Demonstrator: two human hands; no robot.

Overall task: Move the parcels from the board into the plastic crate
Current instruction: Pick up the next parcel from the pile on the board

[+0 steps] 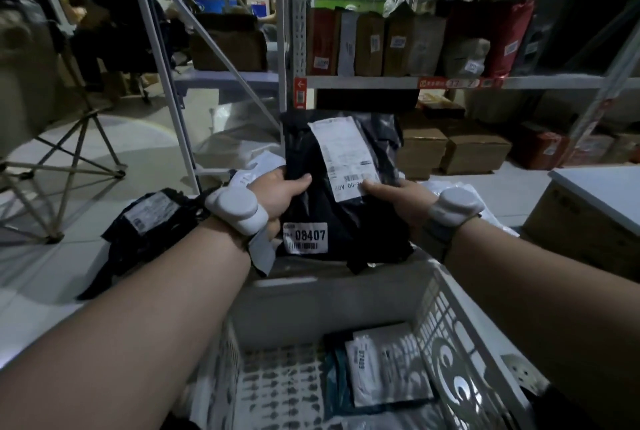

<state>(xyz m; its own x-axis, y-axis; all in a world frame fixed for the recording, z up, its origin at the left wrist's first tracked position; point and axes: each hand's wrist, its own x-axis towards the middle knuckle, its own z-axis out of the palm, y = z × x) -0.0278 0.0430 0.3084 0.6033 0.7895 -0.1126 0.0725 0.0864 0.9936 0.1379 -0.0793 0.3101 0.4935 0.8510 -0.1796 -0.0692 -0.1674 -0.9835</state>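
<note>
Left hand [277, 195] and right hand [398, 199] are grasping a black parcel [332, 207] above the crate's far rim [284, 282].

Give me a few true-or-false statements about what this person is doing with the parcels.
1. Both hands grip the black parcel. True: left hand, right hand.
2. Its sticker reads 08407. True.
3. The plastic crate is empty. False: a white packet already lies inside.
4. The black parcel lies in the crate. False: it is held beyond the far rim.
5. Another black parcel lies to the left. True.
</note>
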